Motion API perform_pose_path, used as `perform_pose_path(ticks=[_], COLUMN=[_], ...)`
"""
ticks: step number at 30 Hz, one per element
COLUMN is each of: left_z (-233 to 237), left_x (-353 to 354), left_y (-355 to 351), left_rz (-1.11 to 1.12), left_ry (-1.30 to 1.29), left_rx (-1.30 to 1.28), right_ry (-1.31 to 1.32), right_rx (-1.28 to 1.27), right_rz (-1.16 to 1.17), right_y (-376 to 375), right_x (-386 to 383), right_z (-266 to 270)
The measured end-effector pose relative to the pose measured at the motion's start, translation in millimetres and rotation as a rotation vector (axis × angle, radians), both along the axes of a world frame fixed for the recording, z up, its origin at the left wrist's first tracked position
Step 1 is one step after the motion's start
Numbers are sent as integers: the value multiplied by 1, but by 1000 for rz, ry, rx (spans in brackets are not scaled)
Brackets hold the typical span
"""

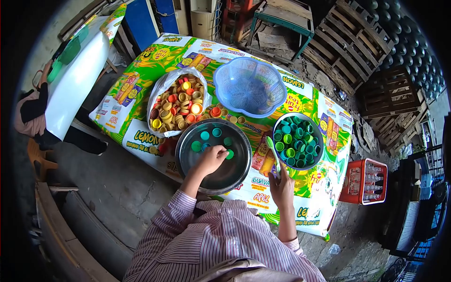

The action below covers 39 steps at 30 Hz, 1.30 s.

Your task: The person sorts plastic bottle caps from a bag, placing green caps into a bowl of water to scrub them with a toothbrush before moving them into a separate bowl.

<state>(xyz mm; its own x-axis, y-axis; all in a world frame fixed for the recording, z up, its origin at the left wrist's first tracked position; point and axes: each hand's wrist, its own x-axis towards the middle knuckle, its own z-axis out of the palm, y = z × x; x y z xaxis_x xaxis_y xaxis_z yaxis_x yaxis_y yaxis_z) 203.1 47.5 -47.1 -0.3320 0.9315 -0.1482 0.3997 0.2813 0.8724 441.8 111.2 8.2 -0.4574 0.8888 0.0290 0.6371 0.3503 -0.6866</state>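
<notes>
A metal basin [213, 181] holds dark water with several green and teal caps in it. My left hand [212, 159] is over the basin, its fingers pinched together beside a green cap [229, 154]; whether they grip that cap is unclear. My right hand [282, 188] holds a green and white toothbrush [273, 149] upright between the basin and a bowl [275, 129] full of green and teal caps. Left of these, a white plastic bag [155, 101] is filled with yellow, orange and red caps. An empty blue perforated basket [250, 87] sits behind the basin.
The table has a printed cover [263, 195]. Loose caps [224, 113] lie between bag and basket. A red crate [363, 181] of bottles stands on the floor at right, near wooden pallets [347, 42]. Another person [35, 110] is at a second table [82, 80] at left.
</notes>
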Motion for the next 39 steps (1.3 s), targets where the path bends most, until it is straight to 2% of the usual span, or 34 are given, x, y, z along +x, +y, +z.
perform_pose_path(ticks=[1,2,4,6,8,11,12,15,18,20,22,24,26,28,30,31,32,34,35,38,39], left_z=[0,1,13,15,23,12,12,16,13,15,14,14,12,10,11,11,12,11,10,-4,-6], left_x=[-2,-1,1,1,7,9,9,12,14,16,18,17,17,18,21,21,22,22,21,21,21], left_y=[-5,-11,-18,-25,-34,-45,-49,-56,-62,-65,-68,-68,-68,-68,-68,-67,-65,-62,-61,-62,-61], left_rz=[5,13,115,156,258,319,330,382,386,401,413,435,439,419,446,446,448,448,428,419,411], left_ry=[-135,-136,-574,-781,-927,-1043,-1045,-1086,-1123,-1150,-1144,-1163,-1142,-1120,-1128,-1126,-1108,-1094,-1055,-1015,-888], left_rx=[9,11,101,87,163,271,277,296,313,307,354,366,385,404,394,390,418,442,442,442,414], right_ry=[49,98,154,236,268,101,173,141,192,240,168,125,264,274,136,133,132,294,223,202,264], right_rx=[2,4,-42,-34,-64,10,-45,-25,9,45,-42,-125,56,73,-107,-136,-140,66,-58,-125,-60], right_rz=[24,49,140,212,271,412,405,297,410,440,322,312,456,446,316,329,327,465,415,316,346], right_y=[-3,-6,-14,-24,-37,-55,-56,-49,-59,-61,-53,-55,-64,-64,-54,-52,-54,-58,-59,-50,-50], right_x=[-5,-10,-20,-31,-38,-44,-46,-48,-50,-51,-56,-56,-54,-55,-57,-58,-59,-62,-61,-60,-59], right_z=[-3,-7,-3,-8,-3,4,-6,-13,-8,-23,-20,-14,-18,-22,-18,-13,-15,-19,-16,-9,-10])
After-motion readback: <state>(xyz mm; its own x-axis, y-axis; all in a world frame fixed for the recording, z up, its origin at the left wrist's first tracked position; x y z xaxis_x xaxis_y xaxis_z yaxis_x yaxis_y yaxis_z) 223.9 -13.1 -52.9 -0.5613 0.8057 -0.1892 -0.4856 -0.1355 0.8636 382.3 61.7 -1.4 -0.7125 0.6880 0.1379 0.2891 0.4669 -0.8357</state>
